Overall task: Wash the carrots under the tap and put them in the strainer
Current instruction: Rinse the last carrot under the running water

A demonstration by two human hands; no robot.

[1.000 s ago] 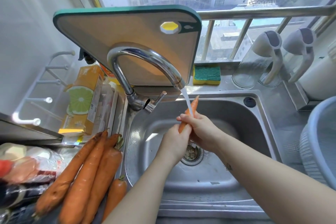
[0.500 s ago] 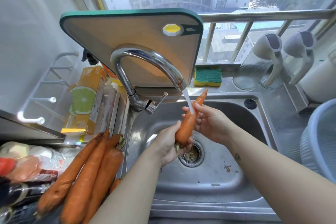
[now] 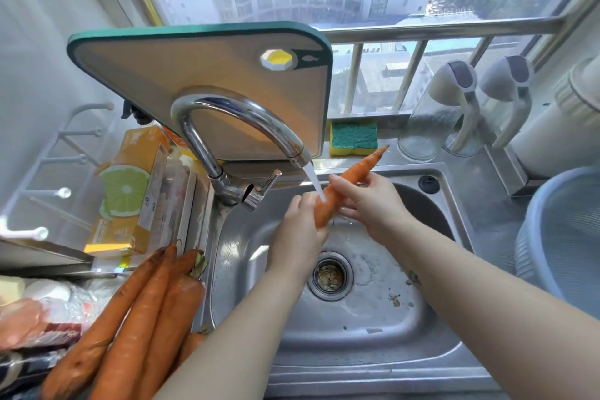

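Observation:
An orange carrot (image 3: pixel 349 183) is held slanted over the steel sink (image 3: pixel 357 328), its thin tip pointing up to the right. Water runs from the chrome tap (image 3: pixel 240 120) onto its middle. My left hand (image 3: pixel 300 230) grips the thick lower end. My right hand (image 3: pixel 367 201) wraps around the carrot's upper half from the right. Several unwashed carrots (image 3: pixel 136 325) lie in a pile on the counter left of the sink. The pale blue strainer (image 3: pixel 565 237) stands at the right edge, only partly in view.
A green-rimmed cutting board (image 3: pixel 207 81) leans behind the tap. A green and yellow sponge (image 3: pixel 354 138) lies on the sill. Two glass dispensers (image 3: pixel 454 107) stand at the back right. A yellow box (image 3: pixel 130 195) and wrapped packages (image 3: pixel 39 312) crowd the left counter.
The carrot has been drawn further out and up to the right, showing more of its length. My right hand slid along it under the stream; my left keeps the thick end.

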